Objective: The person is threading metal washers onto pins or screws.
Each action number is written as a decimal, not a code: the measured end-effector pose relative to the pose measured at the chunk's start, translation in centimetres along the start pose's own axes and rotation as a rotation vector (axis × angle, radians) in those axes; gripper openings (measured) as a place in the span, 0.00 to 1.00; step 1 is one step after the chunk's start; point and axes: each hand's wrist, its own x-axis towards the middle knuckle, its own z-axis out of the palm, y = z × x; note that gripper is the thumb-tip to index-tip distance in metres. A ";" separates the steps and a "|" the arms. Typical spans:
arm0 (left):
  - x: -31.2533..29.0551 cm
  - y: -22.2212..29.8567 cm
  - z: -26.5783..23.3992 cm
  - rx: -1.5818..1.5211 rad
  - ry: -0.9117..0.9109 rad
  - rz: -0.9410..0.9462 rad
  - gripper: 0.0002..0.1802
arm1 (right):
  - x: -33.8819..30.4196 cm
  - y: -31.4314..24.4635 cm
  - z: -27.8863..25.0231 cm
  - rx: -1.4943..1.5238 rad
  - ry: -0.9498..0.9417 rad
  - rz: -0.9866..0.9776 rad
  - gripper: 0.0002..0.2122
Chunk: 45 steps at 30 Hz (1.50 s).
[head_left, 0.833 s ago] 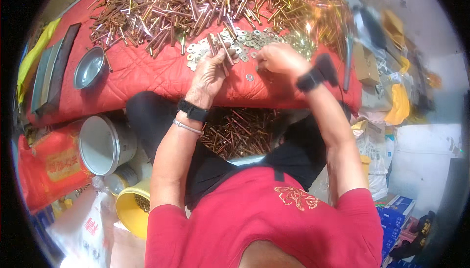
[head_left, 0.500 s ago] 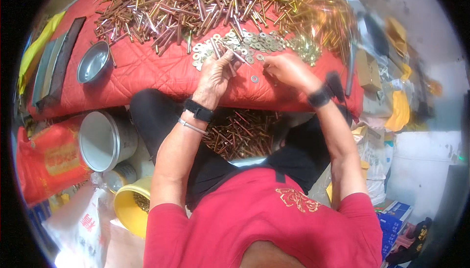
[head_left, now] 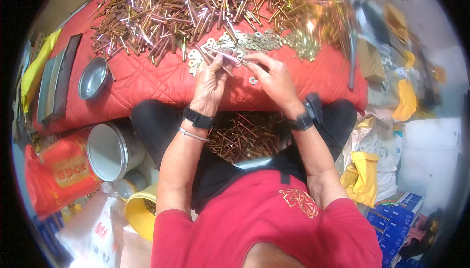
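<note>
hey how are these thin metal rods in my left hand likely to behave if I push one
The rods in your left hand look straight and metallic, so they're probably stiff. Their shiny sides suggest they may be slippery. They look rounded, so a sideways push could roll one, though the quilted red cover might slow it.

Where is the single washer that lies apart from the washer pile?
In the head view, the single washer lies on the red cover slightly right of centre, between the left hand and right hand, nearer the right.
</note>
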 end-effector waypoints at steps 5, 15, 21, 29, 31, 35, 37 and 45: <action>0.8 -0.4 -0.7 -0.028 0.008 0.021 0.19 | 0.6 0.4 1.9 -0.096 0.208 -0.148 0.07; -1.1 -2.8 1.1 0.103 -0.026 -0.033 0.16 | 3.3 0.5 2.6 -0.134 0.375 -0.345 0.10; -0.8 0.1 -0.7 -0.013 0.063 -0.255 0.11 | 1.7 8.8 -8.4 -0.599 0.441 -0.082 0.04; -1.4 -0.7 0.7 0.260 0.036 -0.199 0.17 | 1.2 12.9 -10.2 -0.942 0.262 -0.009 0.08; -1.8 -0.5 1.3 0.304 0.013 -0.199 0.16 | 1.3 12.7 -10.2 -1.088 0.204 -0.018 0.08; -2.0 -0.5 1.6 0.354 -0.062 -0.214 0.17 | 1.6 11.8 -10.6 -0.848 0.193 -0.142 0.06; -2.2 -0.6 1.9 0.314 -0.124 -0.221 0.16 | 1.7 9.3 -9.6 -0.582 0.218 -0.152 0.06; -3.4 -0.3 2.8 0.441 -0.226 -0.221 0.14 | 1.4 1.8 -2.7 0.504 0.027 0.127 0.04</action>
